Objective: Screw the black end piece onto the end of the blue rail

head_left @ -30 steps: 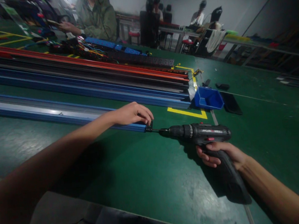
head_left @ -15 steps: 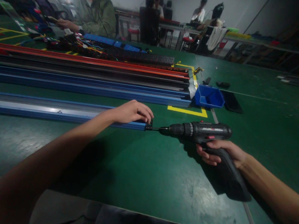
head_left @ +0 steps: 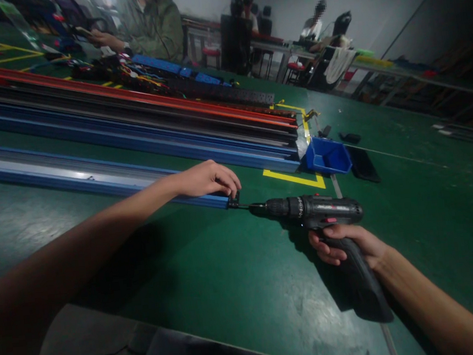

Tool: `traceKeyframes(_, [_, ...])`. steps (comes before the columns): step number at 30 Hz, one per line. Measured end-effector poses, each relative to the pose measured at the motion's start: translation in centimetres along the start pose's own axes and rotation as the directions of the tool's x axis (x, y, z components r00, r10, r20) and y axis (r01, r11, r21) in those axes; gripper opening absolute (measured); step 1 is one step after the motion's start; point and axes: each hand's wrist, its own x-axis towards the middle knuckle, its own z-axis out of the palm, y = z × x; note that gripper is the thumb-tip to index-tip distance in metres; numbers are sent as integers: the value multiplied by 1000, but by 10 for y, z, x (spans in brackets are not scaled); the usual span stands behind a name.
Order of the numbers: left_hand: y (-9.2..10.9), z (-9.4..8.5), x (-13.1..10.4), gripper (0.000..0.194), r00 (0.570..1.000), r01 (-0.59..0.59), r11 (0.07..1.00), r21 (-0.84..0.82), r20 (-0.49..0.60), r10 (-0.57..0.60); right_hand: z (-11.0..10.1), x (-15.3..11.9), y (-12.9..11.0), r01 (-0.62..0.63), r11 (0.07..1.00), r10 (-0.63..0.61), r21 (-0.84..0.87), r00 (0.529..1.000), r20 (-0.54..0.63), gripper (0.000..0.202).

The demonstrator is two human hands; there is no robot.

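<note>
My right hand [head_left: 345, 242] is wrapped round the handle of a black cordless drill [head_left: 330, 211], which points left. Its long bit [head_left: 247, 206] reaches a small black end piece [head_left: 233, 202] at the right end of a blue rail [head_left: 205, 200]. The fingers of my left hand [head_left: 212, 179] are closed on that end piece, with the palm over the rail; the fingertips partly hide the piece. Silver shows along the inside of the rail, which runs off to the left.
Behind lie more blue, black and red rails [head_left: 172, 100]. A blue bin [head_left: 328, 155] and a black phone-like slab [head_left: 363, 164] lie right of them. Wires [head_left: 136, 76] are heaped farther back, where a person in a green jacket [head_left: 153, 27] sits.
The view has shifted very slightly. Both hands, the drill and the rail keep the same places relative to each other; a small light now shows on the drill.
</note>
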Motion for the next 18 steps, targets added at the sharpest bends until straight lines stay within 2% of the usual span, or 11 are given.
traceKeyframes(7, [2,0,0,20,1000,10,999,-49,-15,-11,0,-1,0,-9,1000,10,17,1000,-17,23])
traceKeyframes(14, [2,0,1,23,1000,3,1000,-29,-1,-3,1,0,0,-3,1000,3,1,999,-38,23])
traceKeyframes(18, [1,-1,1,22,1000,13,999,-34,2,-13,2,0,0,1,1000,-1,-3,1000,-13,25])
